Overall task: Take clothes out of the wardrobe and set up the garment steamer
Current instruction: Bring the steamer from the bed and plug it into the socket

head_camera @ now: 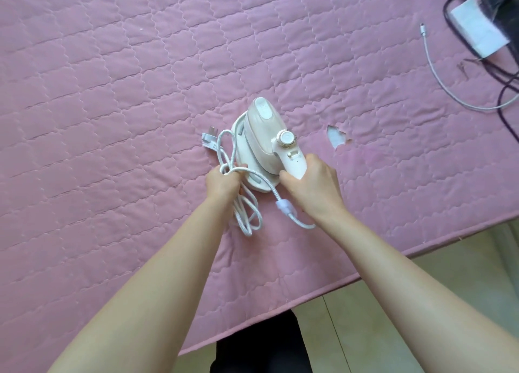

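A white and pale pink handheld garment steamer point(266, 131) sits on its white base point(244, 159) on the pink quilted bed point(112, 91). My right hand point(311, 184) is wrapped around the steamer's handle. My left hand point(223, 183) grips a bundle of the white braided power cord point(247, 215), with loops hanging below the fist and above it. The cord's plug point(209, 140) lies on the bed left of the base. A pale blue strap point(286, 208) is wrapped on the cord near my right wrist. No clothes are in view.
A torn spot point(335, 136) shows in the quilt right of the steamer. At the top right lie a white adapter point(477, 29), black cables point(505, 86) and a white cable point(438, 77). The bed edge runs diagonally above a pale tiled floor point(365, 302).
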Motion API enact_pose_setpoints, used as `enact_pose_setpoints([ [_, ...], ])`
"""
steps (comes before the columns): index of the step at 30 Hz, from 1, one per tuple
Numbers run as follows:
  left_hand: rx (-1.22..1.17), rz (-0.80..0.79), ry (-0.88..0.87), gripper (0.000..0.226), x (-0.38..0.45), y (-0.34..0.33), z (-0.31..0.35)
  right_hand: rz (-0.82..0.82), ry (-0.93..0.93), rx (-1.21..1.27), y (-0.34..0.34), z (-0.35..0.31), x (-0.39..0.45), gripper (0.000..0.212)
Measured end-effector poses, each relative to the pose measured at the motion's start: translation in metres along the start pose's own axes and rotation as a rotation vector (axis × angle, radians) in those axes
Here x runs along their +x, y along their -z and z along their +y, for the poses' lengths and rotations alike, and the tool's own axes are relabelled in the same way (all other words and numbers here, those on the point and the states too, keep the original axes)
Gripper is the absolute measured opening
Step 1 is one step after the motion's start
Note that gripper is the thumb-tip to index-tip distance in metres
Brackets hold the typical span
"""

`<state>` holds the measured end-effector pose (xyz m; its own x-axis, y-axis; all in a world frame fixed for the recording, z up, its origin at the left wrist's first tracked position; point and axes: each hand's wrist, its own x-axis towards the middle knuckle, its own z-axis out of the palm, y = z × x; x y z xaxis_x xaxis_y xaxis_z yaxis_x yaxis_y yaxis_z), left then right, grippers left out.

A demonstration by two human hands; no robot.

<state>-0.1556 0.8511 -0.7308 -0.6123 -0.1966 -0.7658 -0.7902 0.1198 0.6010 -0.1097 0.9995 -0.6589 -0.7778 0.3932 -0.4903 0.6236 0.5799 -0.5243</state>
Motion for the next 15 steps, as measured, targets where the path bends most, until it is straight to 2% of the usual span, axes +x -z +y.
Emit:
enact_pose_setpoints([
  [2,0.039,0.006,-0.010,0.008,-0.010,0.017,-0.003,0.012,0.000,0.017,0.003,-0.002,-0.014,0.029],
  [6,0.053,0.044,0.002,0.017,-0.039,0.053,-0.010,0.023,-0.013,0.063,0.010,-0.011,-0.042,0.035],
  [15,-0.014,0.064,0.026,0.015,-0.145,0.136,-0.013,-0.013,0.057,0.074,0.044,-0.062,-0.130,0.028],
])
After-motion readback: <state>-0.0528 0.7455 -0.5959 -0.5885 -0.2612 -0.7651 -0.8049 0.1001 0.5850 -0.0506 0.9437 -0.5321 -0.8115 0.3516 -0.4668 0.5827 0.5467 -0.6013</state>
